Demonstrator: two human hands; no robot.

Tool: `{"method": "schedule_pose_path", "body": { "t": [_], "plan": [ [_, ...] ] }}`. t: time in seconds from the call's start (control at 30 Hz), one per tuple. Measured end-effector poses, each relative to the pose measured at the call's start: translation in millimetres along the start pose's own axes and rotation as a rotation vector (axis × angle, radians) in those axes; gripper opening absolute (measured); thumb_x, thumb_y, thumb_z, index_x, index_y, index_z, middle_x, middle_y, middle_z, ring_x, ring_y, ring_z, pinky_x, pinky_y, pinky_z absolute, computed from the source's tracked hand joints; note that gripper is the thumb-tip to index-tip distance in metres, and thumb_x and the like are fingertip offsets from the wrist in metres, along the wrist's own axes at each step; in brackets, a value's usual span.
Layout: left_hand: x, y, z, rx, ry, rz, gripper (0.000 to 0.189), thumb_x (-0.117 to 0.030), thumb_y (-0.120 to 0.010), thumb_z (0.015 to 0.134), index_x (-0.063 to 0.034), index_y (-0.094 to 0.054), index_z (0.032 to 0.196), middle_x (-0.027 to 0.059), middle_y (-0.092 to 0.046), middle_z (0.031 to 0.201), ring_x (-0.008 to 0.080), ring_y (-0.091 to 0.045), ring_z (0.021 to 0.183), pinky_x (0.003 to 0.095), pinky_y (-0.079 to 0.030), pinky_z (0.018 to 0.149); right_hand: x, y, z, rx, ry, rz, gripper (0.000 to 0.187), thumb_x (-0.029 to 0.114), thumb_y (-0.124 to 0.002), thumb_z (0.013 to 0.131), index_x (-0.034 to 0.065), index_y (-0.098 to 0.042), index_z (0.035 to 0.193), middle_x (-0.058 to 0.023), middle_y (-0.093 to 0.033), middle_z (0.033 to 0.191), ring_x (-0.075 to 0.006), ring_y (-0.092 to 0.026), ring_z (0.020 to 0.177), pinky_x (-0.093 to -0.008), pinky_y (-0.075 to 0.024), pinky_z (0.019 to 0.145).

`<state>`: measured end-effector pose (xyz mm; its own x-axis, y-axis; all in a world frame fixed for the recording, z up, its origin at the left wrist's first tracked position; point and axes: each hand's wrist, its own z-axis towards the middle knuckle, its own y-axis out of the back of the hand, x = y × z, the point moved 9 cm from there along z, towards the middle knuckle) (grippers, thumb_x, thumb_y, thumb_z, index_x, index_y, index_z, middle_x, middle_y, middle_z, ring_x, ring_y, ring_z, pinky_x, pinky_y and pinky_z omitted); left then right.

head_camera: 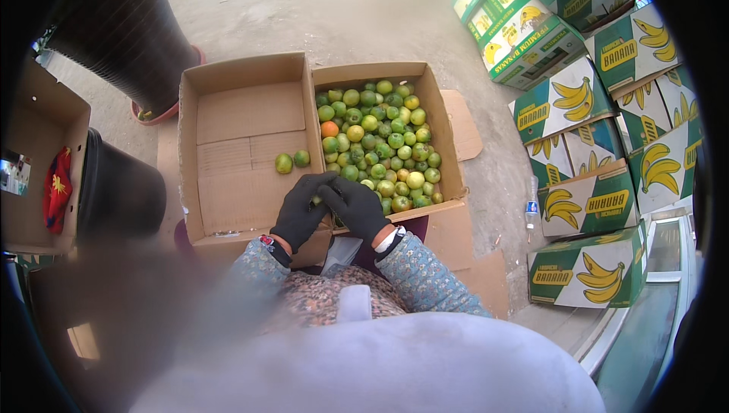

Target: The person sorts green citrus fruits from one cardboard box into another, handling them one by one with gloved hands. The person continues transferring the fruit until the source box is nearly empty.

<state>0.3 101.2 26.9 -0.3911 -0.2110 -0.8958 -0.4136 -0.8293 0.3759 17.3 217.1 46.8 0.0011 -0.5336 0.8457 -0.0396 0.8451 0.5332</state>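
Note:
My left hand (pixel 300 212) and my right hand (pixel 361 208), both in black gloves, meet over the shared wall of two open cardboard boxes. A small bit of a green citrus fruit (pixel 316 200) shows between them, in the grasp of my left hand. My right fingers overlap the left ones, and their grip is hidden. Many green and yellowish citrus fruits (pixel 376 140) fill the right cardboard box (pixel 450 145), with an orange one (pixel 328 128) at their left side. In the left cardboard box (pixel 228 202), two green citrus fruits (pixel 283 163) lie near the shared wall.
Stacked banana cartons (pixel 575 267) stand at the right, with a plastic bottle (pixel 532 208) beside them. A large dark plant pot (pixel 128 31) rises behind the left box. Farther left are a black bucket (pixel 122 191) and another cardboard box (pixel 42 99) holding a red cloth (pixel 58 191).

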Motion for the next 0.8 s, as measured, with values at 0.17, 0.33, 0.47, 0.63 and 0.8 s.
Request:
{"method": "schedule_pose_path", "body": {
  "t": [0.17, 0.33, 0.47, 0.63, 0.8],
  "plan": [
    [65.5, 17.6, -15.1, -0.226, 0.385, -0.033, 0.054, -0.013, -0.067, 0.085, -0.0084, -0.046, 0.134, 0.0144, -0.047, 0.128, 0.0264, -0.057, 0.105, 0.0354, -0.048, 0.091, -14.6, 31.8, 15.0, -0.177, -0.067, -0.483, 0.027, 0.036, -0.055, 0.089, 0.0124, -0.067, 0.086, -0.0113, -0.065, 0.082, -0.0301, -0.065, 0.075, -0.0409, -0.0488, 0.064],
    [60.0, 18.0, -14.6, -0.288, 0.397, 0.077, 0.064, -0.013, -0.068, 0.084, -0.0105, -0.038, 0.14, 0.0135, -0.04, 0.136, 0.0262, -0.054, 0.112, 0.0383, -0.05, 0.092, -54.8, 0.6, 38.1, 0.063, -0.034, -0.88, 0.036, 0.038, -0.065, 0.079, 0.0168, -0.062, 0.108, -0.0105, -0.066, 0.093, -0.0315, -0.065, 0.081, -0.0447, -0.0496, 0.068],
    [48.7, 14.4, -12.7, -0.225, 0.367, -0.039, 0.071, -0.012, -0.071, 0.081, -0.0122, -0.035, 0.143, 0.0123, -0.035, 0.141, 0.0277, -0.051, 0.118, 0.038, -0.05, 0.091, -46.8, 14.6, 36.5, -0.06, -0.046, -0.642, 0.042, 0.039, -0.065, 0.079, 0.0129, -0.061, 0.112, -0.0142, -0.067, 0.094, -0.0316, -0.065, 0.084, -0.0441, -0.0502, 0.072],
    [-30.1, 14.3, 5.9, -0.145, 0.024, 0.089, 0.066, -0.009, -0.073, 0.079, -0.0106, -0.042, 0.138, 0.011, -0.047, 0.131, 0.0235, -0.054, 0.115, 0.034, -0.05, 0.089, 0.0, 15.4, 3.2, -0.138, 0.016, -0.033, 0.043, 0.049, -0.059, 0.086, 0.0091, -0.064, 0.099, -0.0163, -0.066, 0.085, -0.0343, -0.064, 0.078, -0.0416, -0.0487, 0.065],
    [15.4, 11.0, -3.5, -0.183, 0.181, -0.068, 0.054, -0.01, -0.071, 0.081, -0.0065, -0.048, 0.13, 0.0087, -0.059, 0.112, 0.0188, -0.056, 0.105, 0.033, -0.049, 0.089, 4.2, 6.9, -6.4, -0.138, 0.118, -0.136, 0.031, 0.039, -0.053, 0.092, 0.012, -0.068, 0.097, -0.0103, -0.066, 0.088, -0.0311, -0.065, 0.079, -0.0406, -0.0503, 0.067]
  ]
}}
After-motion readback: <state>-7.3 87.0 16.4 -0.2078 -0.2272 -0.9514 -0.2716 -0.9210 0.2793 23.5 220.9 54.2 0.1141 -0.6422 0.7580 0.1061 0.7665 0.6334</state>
